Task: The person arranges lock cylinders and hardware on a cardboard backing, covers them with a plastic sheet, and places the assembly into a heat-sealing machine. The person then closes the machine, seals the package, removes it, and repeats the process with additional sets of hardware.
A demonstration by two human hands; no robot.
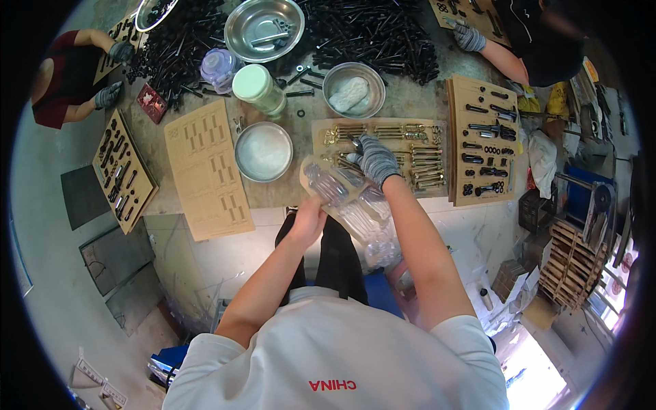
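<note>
A: How does it look under those hands?

B: A worn grey workbench fills the upper part. Both forearms come up from below, the left slanting inward, the right reaching farther forward.

A: And the biggest piece they work at?

B: A flat brown card on the bench, ahead of the person. A crinkled, glossy clear plastic package overlaps its near edge and hangs past the bench.

A: Who has that?

B: The left hand, bare, its thumb and fingers pinched on the package's left edge.

A: The right hand?

B: In a ribbed grey knit glove, palm down above the card, fingers bent forward. Whether they grip anything I can't tell; the fingertips are too small here.

A: Smaller things?

B: A smooth, round metal bowl just beyond the card, then slender gold-coloured bolts in neat rows on it.
</note>
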